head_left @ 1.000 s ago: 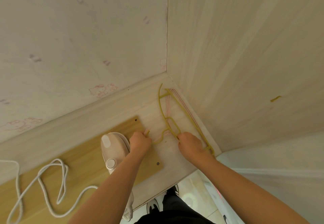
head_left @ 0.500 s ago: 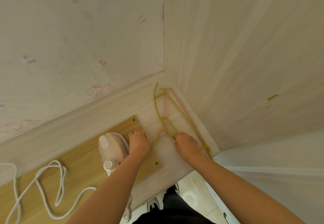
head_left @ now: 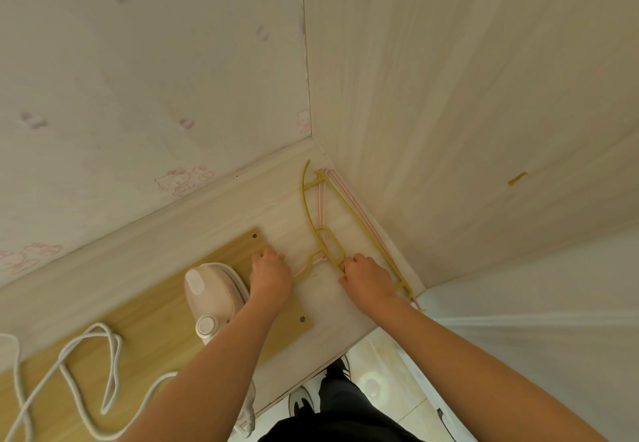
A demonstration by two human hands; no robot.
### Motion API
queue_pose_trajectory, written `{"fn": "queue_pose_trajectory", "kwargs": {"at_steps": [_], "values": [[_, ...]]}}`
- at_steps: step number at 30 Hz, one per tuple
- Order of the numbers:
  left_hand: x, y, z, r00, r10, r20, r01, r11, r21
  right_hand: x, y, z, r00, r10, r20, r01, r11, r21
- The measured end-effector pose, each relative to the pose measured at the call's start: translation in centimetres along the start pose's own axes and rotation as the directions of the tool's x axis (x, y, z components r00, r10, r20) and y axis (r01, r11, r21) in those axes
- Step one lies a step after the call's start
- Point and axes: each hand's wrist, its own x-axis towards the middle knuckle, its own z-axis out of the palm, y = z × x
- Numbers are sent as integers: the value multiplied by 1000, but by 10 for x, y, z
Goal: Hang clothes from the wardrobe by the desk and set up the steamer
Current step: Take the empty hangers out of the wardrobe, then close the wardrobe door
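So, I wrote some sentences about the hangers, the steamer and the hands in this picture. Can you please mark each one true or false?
1. The yellow hanger lies flat on the desk, in the corner by the walls. True.
2. A shirt hangs on the yellow hanger. False: no garment is on it.
3. The pink hangers lie together with the yellow one. True.
4. The steamer stands to the right of the right hand. False: it stands to the left of the left hand.
5. The white cord lies in loose loops on the desk. True.
6. Both hands hang free above the desk. False: both are down at the hangers.
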Motion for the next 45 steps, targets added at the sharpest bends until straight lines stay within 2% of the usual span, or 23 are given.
{"fn": "queue_pose_trajectory", "kwargs": {"at_steps": [5,11,15,19,24,28,31,34,41,45], "values": [[-6,2,-5,995,94,-32,-89,985,149,-8,-3,-12,1000,13,-19,-14,999,-29],[-28,12,-12,927,373,-46,-338,881,331,-31,0,-21,996,9,-93,-10,1000,-10],[-50,11,-11,815,579,-4,-531,751,394,-55,-2,-20,981,-24,-191,16,999,-45],[-76,3,-11,709,705,22,-639,628,445,-95,-10,-13,955,8,-295,-22,999,-44],[-123,-6,-3,582,808,89,-720,462,518,-158,-18,1,901,122,-417,-122,992,27],[-165,-14,14,442,887,135,-803,324,500,-213,-22,9,835,247,-492,-241,968,77],[-190,-17,30,314,943,107,-857,234,459,-254,-20,9,774,318,-547,-315,943,104],[-215,-16,40,218,972,90,-887,159,433,-290,-12,8,739,356,-573,-344,929,133],[-278,-5,67,106,992,63,-911,72,406,-369,14,-4,665,379,-644,-382,913,143],[-321,2,90,101,994,33,-929,83,361,-418,33,-6,644,345,-683,-345,928,144]]}}
